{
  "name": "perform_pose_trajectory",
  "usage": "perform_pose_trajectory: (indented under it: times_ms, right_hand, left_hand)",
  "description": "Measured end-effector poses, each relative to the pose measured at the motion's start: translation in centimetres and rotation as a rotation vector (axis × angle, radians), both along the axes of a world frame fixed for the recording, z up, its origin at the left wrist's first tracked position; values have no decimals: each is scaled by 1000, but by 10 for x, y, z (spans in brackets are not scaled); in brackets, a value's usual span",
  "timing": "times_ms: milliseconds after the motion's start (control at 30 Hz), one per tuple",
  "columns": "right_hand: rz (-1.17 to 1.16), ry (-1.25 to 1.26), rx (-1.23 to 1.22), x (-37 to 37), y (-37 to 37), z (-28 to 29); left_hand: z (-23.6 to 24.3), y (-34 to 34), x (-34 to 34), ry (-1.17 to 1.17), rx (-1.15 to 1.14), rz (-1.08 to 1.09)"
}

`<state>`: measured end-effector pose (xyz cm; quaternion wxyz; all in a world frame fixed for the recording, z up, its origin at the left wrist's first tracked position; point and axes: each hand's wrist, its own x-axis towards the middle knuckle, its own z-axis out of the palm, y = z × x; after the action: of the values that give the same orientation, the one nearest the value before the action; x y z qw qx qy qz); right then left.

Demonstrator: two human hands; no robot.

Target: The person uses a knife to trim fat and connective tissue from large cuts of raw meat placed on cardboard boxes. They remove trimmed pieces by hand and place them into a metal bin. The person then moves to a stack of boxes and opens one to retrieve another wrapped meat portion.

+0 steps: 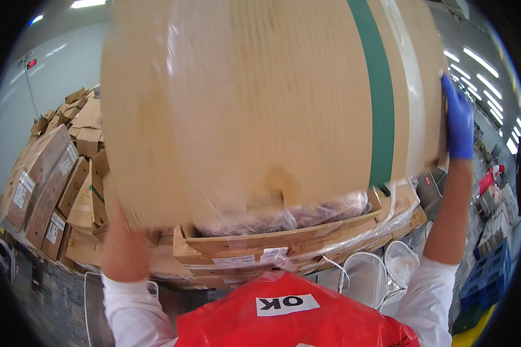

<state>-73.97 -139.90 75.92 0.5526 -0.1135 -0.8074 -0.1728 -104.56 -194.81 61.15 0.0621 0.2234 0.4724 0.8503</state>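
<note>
Two hands are holding one large cardboard sheet (pixel 260 104) up close to the camera, and it is filling most of the upper and middle frame, blurred, with clear plastic film clinging to its face and a green stripe (pixel 379 92) running down its right part. The right hand (pixel 458 118), in a blue glove, is gripping the sheet's right edge at the right of the frame, its fingers lying together and curling over the edge onto the near face. The left hand is sitting behind the sheet's lower left corner; only the bare left forearm (pixel 124 243) is showing, rising from a white sleeve, so I cannot tell how its fingers are standing.

Just below the sheet, in the centre of the frame, an open cardboard box (pixel 283 234) is showing pinkish contents under plastic film, resting on further flat boxes. Beneath that, at the lower edge, a red plastic apron (pixel 295 324) with a white label is covering the person's chest. To the left of the frame, a heap of brown cardboard cartons (pixel 58 168) is leaning in a loose pile. Lower right of centre, white buckets (pixel 367 272) are standing on the floor, and blue crates (pixel 486 277) are stacked at the far right edge.
</note>
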Motion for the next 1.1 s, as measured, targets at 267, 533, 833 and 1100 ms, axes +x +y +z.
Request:
perform_pose_trajectory:
  times_ms: [267, 533, 833, 1100]
  right_hand:
    - [517, 87, -633, -163, -103, 17]
    - [754, -503, -712, -182, -180, -86]
    - [663, -794, -799, -187, -210, -182]
    - [592, -662, -533, -175, -202, -303]
  left_hand:
    - [85, -130, -3, 249, 239, 270]
    - [143, -302, -31, 859, -524, 1700]
    - [-49, -311, -137, 997, -1100, 1733]
    - [-188, -241, -203, 606, -1052, 1394]
